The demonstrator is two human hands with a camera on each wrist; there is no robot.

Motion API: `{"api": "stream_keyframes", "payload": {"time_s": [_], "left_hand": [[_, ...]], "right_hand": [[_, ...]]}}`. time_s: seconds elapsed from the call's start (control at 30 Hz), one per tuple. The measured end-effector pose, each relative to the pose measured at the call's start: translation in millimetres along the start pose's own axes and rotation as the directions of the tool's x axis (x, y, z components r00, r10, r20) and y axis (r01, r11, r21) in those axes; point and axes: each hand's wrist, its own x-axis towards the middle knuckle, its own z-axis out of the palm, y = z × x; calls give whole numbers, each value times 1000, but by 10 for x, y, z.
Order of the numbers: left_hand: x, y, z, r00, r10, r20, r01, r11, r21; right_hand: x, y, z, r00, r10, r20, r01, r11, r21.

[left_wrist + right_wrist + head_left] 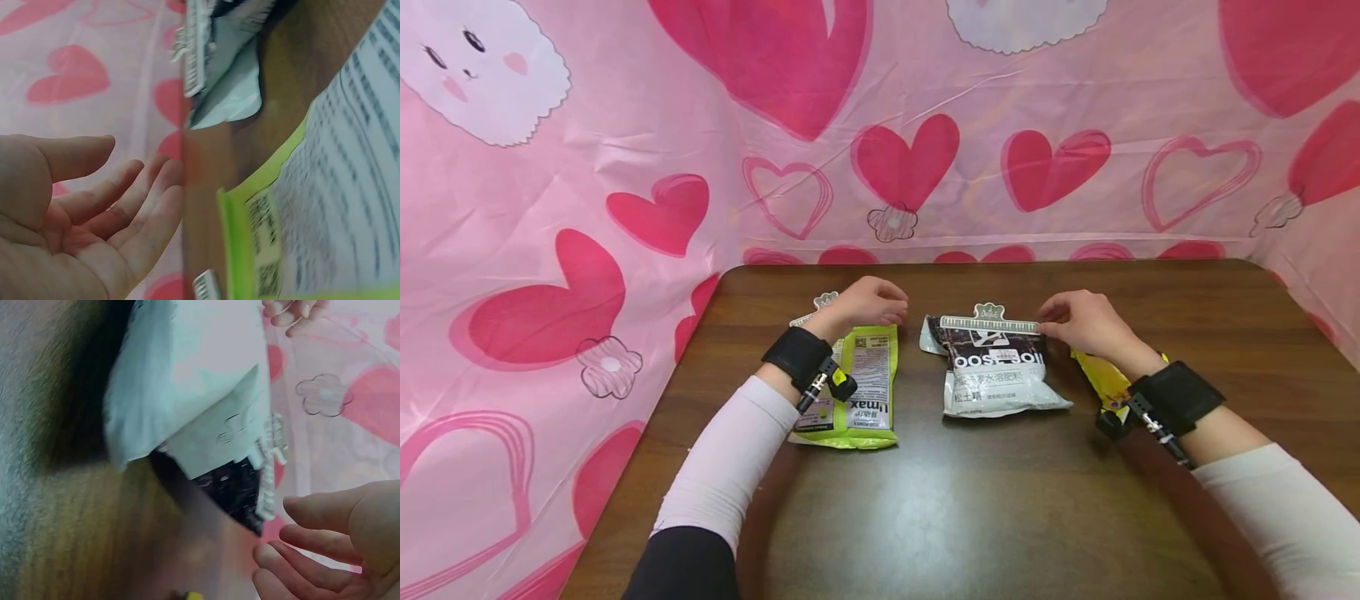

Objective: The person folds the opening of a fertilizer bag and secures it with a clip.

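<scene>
Right hand [1086,323] nearer the black-and-white bag [1000,379]

The bag lies on the table [1000,508] between both hands, its clip [988,324] running lengthwise left to right. The clip's right end sits immediately left of the right hand, loosely parted and holding nothing; blur makes contact hard to judge. The left hand [870,302], relaxed and empty, hovers farther away, by the green bag's [876,371] top edge.

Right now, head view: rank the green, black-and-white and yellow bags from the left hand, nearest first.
1. Green bag: left end of the row, close by the left hand.
2. Black-and-white bag: middle of the row.
3. Yellow bag: right end, partly hidden.
</scene>
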Motion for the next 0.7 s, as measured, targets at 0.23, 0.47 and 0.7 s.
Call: {"api": "stream_keyframes", "payload": {"time_s": [0.23, 0.47, 0.7], "left_hand": [[-376, -103, -183, 997, 55, -58, -53, 998, 36], [-750, -263, -241, 982, 150, -115, -124, 971, 202], [-978, -556, -307, 971, 89, -221, -35, 971, 236]], "right_hand": [[-108, -163, -62, 991, -47, -122, 46, 999, -11], [-205, -473, 24, 978, -144, -153, 151, 988, 33], [-258, -816, 278, 964, -242, -110, 252, 964, 90]]}}
